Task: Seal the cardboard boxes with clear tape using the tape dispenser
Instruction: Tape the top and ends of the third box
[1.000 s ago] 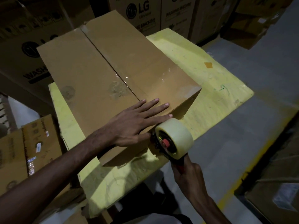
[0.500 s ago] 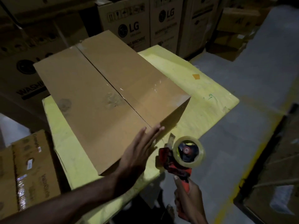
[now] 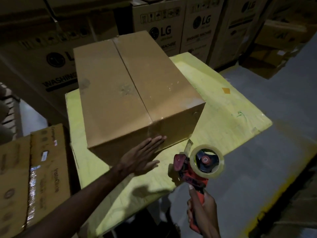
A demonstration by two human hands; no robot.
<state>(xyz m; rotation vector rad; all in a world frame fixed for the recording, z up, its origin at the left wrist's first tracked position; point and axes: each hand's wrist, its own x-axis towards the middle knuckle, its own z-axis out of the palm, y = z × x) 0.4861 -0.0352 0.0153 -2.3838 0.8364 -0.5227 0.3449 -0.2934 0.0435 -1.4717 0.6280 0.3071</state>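
A brown cardboard box (image 3: 123, 93) stands on a yellow table (image 3: 221, 107), its top flaps closed along a centre seam with shiny clear tape over it. My left hand (image 3: 142, 157) lies flat with straight fingers against the box's near side, below the end of the seam. My right hand (image 3: 200, 213) grips the red handle of the tape dispenser (image 3: 193, 170), held off the box over the table's near right corner. A roll of clear tape (image 3: 206, 163) sits on it, and a short loose tape end sticks up at its front.
Big printed cartons (image 3: 164, 30) are stacked behind the table and to the left. A smaller labelled carton (image 3: 34, 170) stands low at the left. Grey floor (image 3: 267, 152) with a yellow line lies to the right.
My left hand slid from the box top down onto its near side. The dispenser came away from the box edge and now hangs free to the right. The view pulled back.
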